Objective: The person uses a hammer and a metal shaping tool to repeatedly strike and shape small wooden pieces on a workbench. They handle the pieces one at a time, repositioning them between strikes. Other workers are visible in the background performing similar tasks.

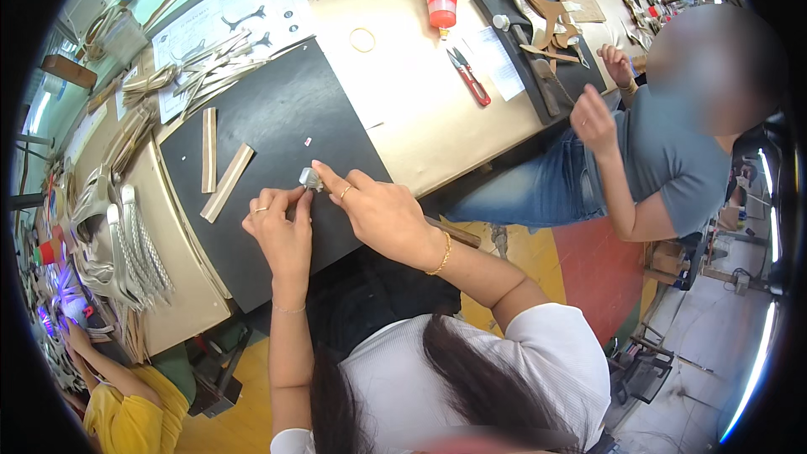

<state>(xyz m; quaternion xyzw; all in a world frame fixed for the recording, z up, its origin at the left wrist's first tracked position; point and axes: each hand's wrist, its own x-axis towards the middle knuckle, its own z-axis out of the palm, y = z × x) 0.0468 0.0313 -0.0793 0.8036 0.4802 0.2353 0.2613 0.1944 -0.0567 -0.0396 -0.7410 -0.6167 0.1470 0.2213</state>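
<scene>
Over the black mat (277,105), my left hand (282,223) and my right hand (378,214) meet at a small silvery-grey piece (308,177), its exact kind unclear. My left thumb and fingertips pinch it from the near side. The right index finger lies along its right edge, with the other right fingers curled in. Left of my hands, two brown strips with pale edges lie on the mat, one strip (209,150) nearly upright in view and the other strip (227,183) slanted. A tiny pink-and-white scrap (308,142) rests just beyond the piece.
Red-handled thread snips (469,77) and a red-and-clear squeeze bottle (441,0) are on the paper-covered table. Braided pale straps (134,252) and strip bundles crowd the left. A co-worker in a grey shirt (672,151) sits at right; another in yellow (139,408) at lower left.
</scene>
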